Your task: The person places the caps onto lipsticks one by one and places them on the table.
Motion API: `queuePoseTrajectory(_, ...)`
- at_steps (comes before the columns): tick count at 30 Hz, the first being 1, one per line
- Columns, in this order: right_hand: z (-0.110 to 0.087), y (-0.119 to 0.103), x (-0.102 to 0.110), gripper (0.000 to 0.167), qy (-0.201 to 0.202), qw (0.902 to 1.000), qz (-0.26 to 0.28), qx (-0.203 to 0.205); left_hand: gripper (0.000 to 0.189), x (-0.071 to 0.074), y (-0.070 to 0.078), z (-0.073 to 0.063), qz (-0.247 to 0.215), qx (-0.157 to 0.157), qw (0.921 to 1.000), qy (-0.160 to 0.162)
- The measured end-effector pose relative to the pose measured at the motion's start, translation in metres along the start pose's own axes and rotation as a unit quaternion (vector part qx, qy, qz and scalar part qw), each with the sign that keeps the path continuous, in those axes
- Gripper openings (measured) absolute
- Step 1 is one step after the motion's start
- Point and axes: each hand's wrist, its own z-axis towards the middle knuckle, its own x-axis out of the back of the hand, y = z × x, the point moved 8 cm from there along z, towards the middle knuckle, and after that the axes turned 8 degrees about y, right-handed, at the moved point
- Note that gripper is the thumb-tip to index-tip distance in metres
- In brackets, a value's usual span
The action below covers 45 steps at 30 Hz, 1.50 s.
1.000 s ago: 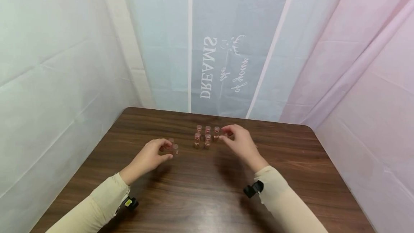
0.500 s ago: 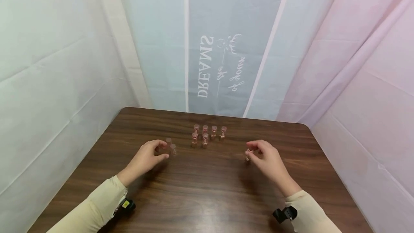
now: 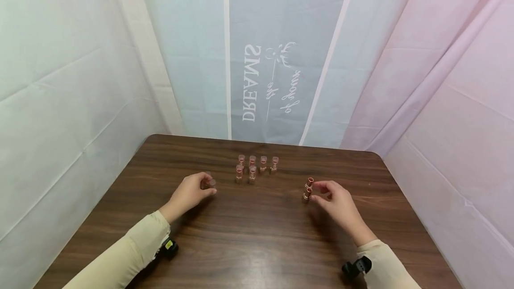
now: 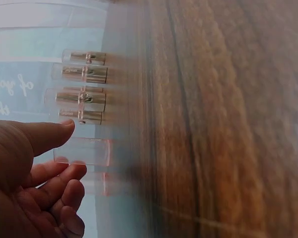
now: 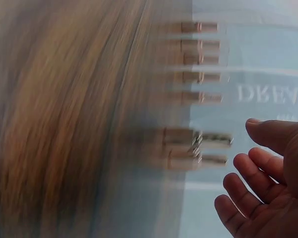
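Two clear lipstick caps point(image 4: 84, 151) stand at the left of the group. My left hand point(image 3: 192, 192) is curved about the nearer one, its thumb apart from the cap in the left wrist view and fingertips right at the cap's lower edge. To the right stand two uncapped rose-gold lipstick tubes point(image 3: 308, 193), one close behind the other. Beside them my right hand point(image 3: 335, 202) has its thumb and fingers spread, and the right wrist view shows a gap between it and the tubes point(image 5: 181, 136). Several capped lipstick tubes point(image 3: 252, 174) stand upright in two rows between the hands.
Everything stands on a dark wood-grain table point(image 3: 249, 231). A printed curtain point(image 3: 265, 57) hangs behind its far edge, with pale cloth walls point(image 3: 60, 101) at the sides. Each sleeve carries a black wrist camera point(image 3: 357, 266).
My right hand has moved right and nearer from the capped group, and has let go of an uncapped tube it held half a second ago. My left hand has shifted slightly right around the caps.
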Motion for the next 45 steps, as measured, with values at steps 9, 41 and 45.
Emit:
queuePoseTrajectory(9,-0.001,0.038,-0.013,0.036,-0.032,0.9959,0.018,-0.083,0.018,-0.001,0.002,0.0,-0.001,0.003,0.9999,0.015)
queuePoseTrajectory(41,-0.009,0.025,-0.038,0.026,-0.021,0.9833,-0.052,-0.173,0.014,0.02,0.068,-0.011,-0.061,-0.059,0.9963,-0.002)
queuePoseTrajectory(45,-0.003,0.015,-0.026,0.025,0.003,0.9873,0.04,-0.154,0.015,0.02,0.069,-0.014,-0.064,-0.063,0.9959,-0.007)
